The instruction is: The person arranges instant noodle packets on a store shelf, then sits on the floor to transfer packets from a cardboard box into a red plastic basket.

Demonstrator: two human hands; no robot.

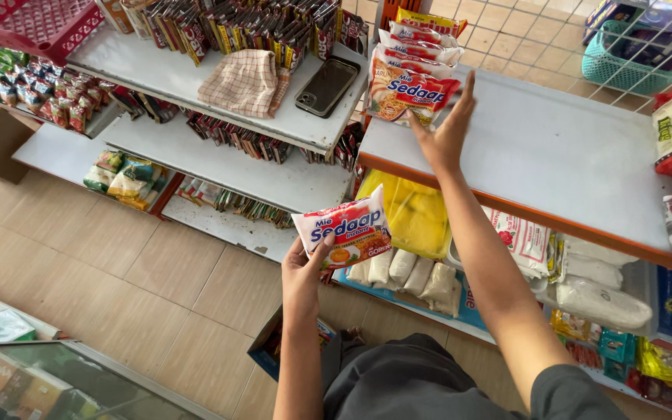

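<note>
Red-and-white plastic instant noodle packet (342, 229) sits in your left hand (302, 268), thumb over its lower left corner, fingers curled behind it, gripping it. Packet is held about flat to the camera, long axis running left-right, tilted slightly up to the right.

Your right hand (446, 128) is stretched out to the grey metal shelf top with orange front edge (554, 167), fingers open and spread, fingertips touching the front packet of a row of matching red-and-white noodle packets (412, 85). It grips nothing. That row runs away from you along the shelf's left edge.

Key relation: the held packet lies below and left of the row, well apart from it, over the lower shelves. Right hand is the one at the row; left hand is nearer your body.

On the next shelf unit left: a checked beige cloth (244, 82) and a dark phone (327, 85), side by side.
</note>
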